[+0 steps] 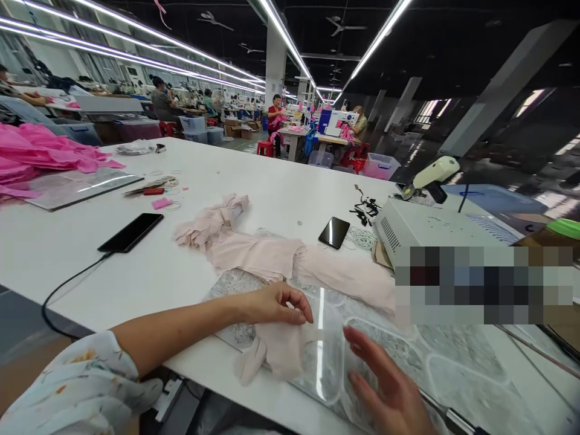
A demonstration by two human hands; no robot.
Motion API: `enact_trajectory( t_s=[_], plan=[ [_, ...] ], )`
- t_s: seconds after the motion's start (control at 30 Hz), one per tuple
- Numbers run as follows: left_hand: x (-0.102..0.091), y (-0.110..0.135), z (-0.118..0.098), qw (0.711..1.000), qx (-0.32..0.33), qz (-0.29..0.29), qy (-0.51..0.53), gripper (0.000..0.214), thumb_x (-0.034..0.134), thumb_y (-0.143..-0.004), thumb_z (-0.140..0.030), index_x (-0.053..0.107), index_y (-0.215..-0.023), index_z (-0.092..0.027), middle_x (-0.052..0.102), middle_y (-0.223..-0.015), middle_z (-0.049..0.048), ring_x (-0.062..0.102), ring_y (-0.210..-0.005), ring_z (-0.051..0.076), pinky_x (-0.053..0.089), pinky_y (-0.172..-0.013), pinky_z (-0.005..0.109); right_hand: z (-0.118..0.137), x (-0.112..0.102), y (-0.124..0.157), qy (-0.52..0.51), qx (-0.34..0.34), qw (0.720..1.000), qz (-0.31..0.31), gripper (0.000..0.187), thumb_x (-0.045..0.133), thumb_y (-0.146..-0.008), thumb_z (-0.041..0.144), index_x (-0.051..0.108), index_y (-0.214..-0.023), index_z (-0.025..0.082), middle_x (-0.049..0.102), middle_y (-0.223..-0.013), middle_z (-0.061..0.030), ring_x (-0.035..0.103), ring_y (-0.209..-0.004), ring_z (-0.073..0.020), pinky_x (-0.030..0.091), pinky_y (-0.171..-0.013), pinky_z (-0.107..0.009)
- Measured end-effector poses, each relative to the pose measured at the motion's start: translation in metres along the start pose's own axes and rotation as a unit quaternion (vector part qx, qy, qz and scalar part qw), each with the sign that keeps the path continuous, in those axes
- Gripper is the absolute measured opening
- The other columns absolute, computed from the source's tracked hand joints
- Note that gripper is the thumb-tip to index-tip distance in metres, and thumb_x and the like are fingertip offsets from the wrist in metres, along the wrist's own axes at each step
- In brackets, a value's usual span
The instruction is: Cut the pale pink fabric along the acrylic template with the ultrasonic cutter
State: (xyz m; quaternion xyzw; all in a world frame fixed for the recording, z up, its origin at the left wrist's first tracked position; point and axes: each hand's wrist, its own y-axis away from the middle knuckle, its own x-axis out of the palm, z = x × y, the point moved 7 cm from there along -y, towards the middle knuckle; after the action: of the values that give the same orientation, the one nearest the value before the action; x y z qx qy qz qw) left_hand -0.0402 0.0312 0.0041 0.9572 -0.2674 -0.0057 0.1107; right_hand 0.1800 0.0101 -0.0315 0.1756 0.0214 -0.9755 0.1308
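Note:
My left hand (281,302) is closed, thumb against fingers, on a small pale pink fabric piece (283,350) that hangs over the near edge of a clear, grey-patterned mat (335,314). To its right, my right hand (385,386) is slightly blurred, with thumb and fingers apart and nothing between them. Just beyond both hands, a row of pale pink fabric (258,254) stretches across the mat and table, bunched at its far left end. Near my right hand lies a thin metal tool (453,417), partly hidden, whose kind I cannot make out.
A black phone with a cable (131,232) lies left; another phone (334,232) lies beyond the fabric. Bright pink fabric (49,151) is heaped far left. On the right stand a beige metal box (435,223) and a handheld scanner-like device (435,175). People work at sewing machines behind.

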Motion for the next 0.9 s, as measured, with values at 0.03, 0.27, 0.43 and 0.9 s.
enact_trajectory(
  t_s=[0.03, 0.27, 0.43, 0.9],
  plan=[
    [0.003, 0.001, -0.002, 1.000, 0.004, 0.014, 0.001, 0.036, 0.079, -0.069, -0.048, 0.070, -0.084, -0.017, 0.058, -0.075, -0.0016, 0.049, -0.063, 0.008, 0.040, -0.059, 0.018, 0.014, 0.016, -0.012, -0.025, -0.011, 0.999, 0.044, 0.059, 0.066, -0.076, 0.055, 0.057, -0.129, 0.030, 0.058, -0.135, -0.0094, 0.054, -0.124, -0.0316, 0.046, -0.101, -0.046],
    [-0.022, 0.021, -0.007, 0.999, 0.005, 0.042, -0.029, 0.042, 0.085, -0.061, -0.037, 0.069, -0.095, -0.019, 0.051, -0.067, -0.0053, 0.042, -0.059, 0.007, 0.033, -0.053, 0.016, 0.055, 0.090, -0.059, -0.111, 0.036, 0.958, 0.263, 0.043, 0.068, -0.069, 0.059, 0.065, -0.076, 0.017, 0.060, -0.063, -0.0006, 0.057, -0.057, -0.0138, 0.050, -0.058, -0.029],
    [-0.078, 0.056, -0.002, 0.979, -0.085, -0.002, -0.186, 0.037, 0.076, -0.067, -0.044, 0.070, -0.093, -0.017, 0.064, -0.080, 0.0001, 0.055, -0.068, 0.014, 0.042, -0.058, 0.019, 0.056, 0.097, -0.075, -0.056, 0.062, 0.966, 0.246, 0.031, 0.063, -0.073, 0.049, 0.061, -0.073, 0.018, 0.052, -0.058, 0.0044, 0.041, -0.041, -0.0061, 0.039, -0.042, -0.023],
    [-0.101, 0.054, -0.036, 0.771, 0.017, -0.144, -0.620, 0.024, 0.049, -0.090, -0.028, 0.072, -0.089, -0.020, 0.066, -0.094, 0.0054, 0.062, -0.078, 0.018, 0.040, -0.068, 0.024, 0.042, 0.021, -0.083, 0.161, -0.005, 0.986, 0.043, 0.021, 0.059, -0.074, 0.033, 0.066, -0.089, 0.020, 0.068, -0.082, -0.0051, 0.062, -0.071, -0.0184, 0.050, -0.067, -0.033]
  ],
)
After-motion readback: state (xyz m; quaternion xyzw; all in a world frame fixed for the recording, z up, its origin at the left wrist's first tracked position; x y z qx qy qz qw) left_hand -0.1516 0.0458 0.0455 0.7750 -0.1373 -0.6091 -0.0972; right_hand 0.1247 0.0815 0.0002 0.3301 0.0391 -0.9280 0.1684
